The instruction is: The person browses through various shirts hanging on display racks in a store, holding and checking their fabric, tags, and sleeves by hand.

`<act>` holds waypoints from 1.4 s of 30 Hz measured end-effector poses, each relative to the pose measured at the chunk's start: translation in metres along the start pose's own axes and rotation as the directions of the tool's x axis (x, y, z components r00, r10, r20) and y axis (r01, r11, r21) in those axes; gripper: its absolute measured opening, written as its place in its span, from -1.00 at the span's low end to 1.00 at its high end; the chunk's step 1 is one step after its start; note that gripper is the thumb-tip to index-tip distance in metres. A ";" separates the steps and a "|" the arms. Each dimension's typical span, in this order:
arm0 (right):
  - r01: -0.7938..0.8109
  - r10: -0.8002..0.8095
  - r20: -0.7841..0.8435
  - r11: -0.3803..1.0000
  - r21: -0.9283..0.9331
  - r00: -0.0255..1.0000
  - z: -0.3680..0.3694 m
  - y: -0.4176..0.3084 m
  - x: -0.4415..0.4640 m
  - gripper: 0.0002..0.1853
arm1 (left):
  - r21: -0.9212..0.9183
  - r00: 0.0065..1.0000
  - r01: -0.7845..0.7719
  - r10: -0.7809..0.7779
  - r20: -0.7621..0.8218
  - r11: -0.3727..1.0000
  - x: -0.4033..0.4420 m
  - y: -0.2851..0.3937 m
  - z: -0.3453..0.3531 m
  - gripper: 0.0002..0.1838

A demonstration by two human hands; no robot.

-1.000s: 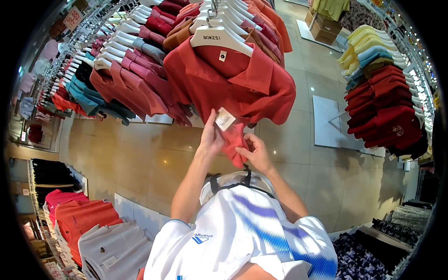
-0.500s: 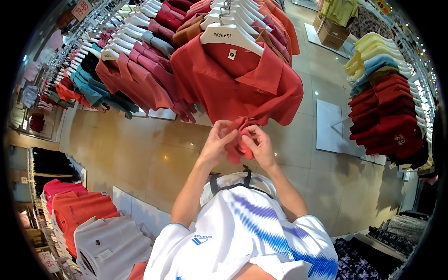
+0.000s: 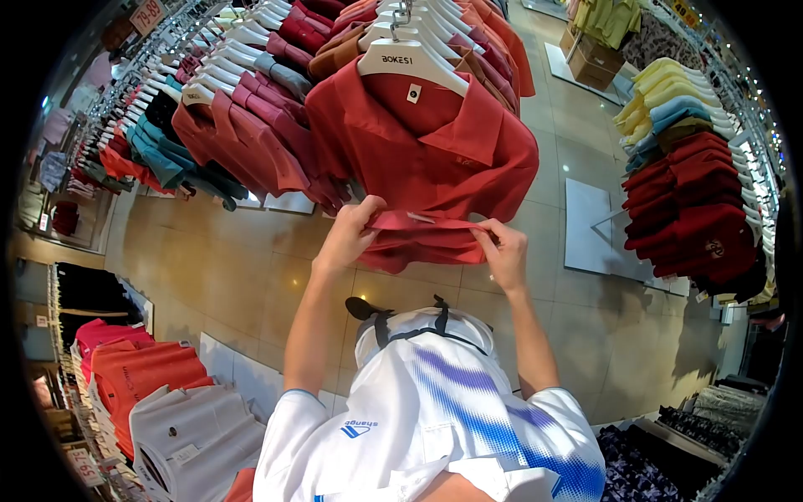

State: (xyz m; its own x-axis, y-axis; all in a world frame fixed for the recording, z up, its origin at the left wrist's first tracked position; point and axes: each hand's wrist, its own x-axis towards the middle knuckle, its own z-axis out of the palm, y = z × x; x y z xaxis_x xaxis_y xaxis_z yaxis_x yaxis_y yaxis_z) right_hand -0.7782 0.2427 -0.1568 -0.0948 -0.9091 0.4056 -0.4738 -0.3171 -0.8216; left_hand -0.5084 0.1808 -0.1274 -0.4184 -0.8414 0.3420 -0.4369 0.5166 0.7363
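A red collared shirt (image 3: 418,138) hangs from a white hanger (image 3: 411,60) marked BOKESI in front of me. The lower edge of the red fabric is drawn out sideways in a taut band between my hands. My left hand (image 3: 350,236) pinches the band's left end, fingers closed. At the right end, my right hand (image 3: 505,254) grips the fabric between thumb and fingers. A small pale strip, perhaps a label, shows mid-band. Below the band the cloth droops in folds.
More shirts on hangers (image 3: 242,138) crowd the rack to the left and behind. On the right is another rack of dark red shirts (image 3: 686,209). Folded-looking white and orange tops (image 3: 196,435) stand at lower left. A white base panel (image 3: 588,222) lies on the tiled floor.
My hands have moved apart, left hand to the left and right hand to the right. The bunched red fabric between them is now spread into a wide band.
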 end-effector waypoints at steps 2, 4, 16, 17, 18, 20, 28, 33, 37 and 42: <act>0.002 -0.001 -0.013 1.000 0.030 1.000 -0.004 -0.001 0.004 -0.92 | 0.026 0.997 -0.024 0.022 0.069 0.999 0.002 -0.008 -0.007 -0.76; 0.003 -0.001 -0.026 0.998 0.060 1.000 -0.008 0.003 0.008 -0.90 | 0.052 0.989 -0.049 0.041 0.139 0.997 0.003 -0.018 -0.015 -0.79; -0.127 0.035 0.259 0.930 0.345 0.965 0.012 0.000 0.018 -0.79 | 0.157 0.942 -0.053 -0.003 0.337 0.986 0.007 -0.019 -0.003 -0.73; -0.126 0.034 0.260 0.930 0.346 0.965 0.016 -0.002 0.018 -0.79 | 0.258 0.936 -0.186 0.092 0.339 0.948 0.004 -0.011 0.001 -0.63; -0.172 0.059 0.337 0.933 0.317 0.940 0.019 -0.008 0.019 -0.79 | 0.217 0.958 -0.207 0.152 0.243 0.954 0.005 -0.003 0.010 -0.61; -0.201 0.047 0.427 0.924 0.324 0.903 0.025 -0.021 0.023 -0.78 | 0.177 0.967 -0.233 0.209 0.143 0.956 0.010 0.012 0.025 -0.59; -0.289 0.130 0.420 0.895 0.341 0.898 0.023 -0.027 0.023 -0.87 | -0.157 0.965 -0.117 0.150 0.215 0.981 0.014 0.018 0.034 -0.84; -0.081 0.042 0.354 0.992 0.096 0.934 0.023 -0.030 0.017 -0.82 | -0.135 0.987 -0.143 0.152 0.059 0.980 0.018 0.030 0.030 -0.89; 0.094 -0.085 0.101 0.992 -0.079 0.991 0.036 -0.001 0.007 -0.79 | -0.076 0.989 -0.138 0.133 -0.070 0.988 0.018 0.039 0.020 -0.89; 0.053 -0.063 -0.032 0.968 -0.246 0.998 0.039 0.033 0.000 -0.84 | -0.192 0.976 -0.039 -0.004 -0.218 0.981 0.017 0.042 0.005 -0.93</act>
State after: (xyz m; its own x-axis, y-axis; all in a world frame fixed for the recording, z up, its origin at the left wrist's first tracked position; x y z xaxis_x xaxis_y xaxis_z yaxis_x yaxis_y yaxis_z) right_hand -0.7597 0.2221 -0.1998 -0.0931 -0.8782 0.4691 -0.6793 -0.2884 -0.6749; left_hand -0.5373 0.1888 -0.0936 -0.2325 -0.8580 0.4581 -0.2597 0.5087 0.8209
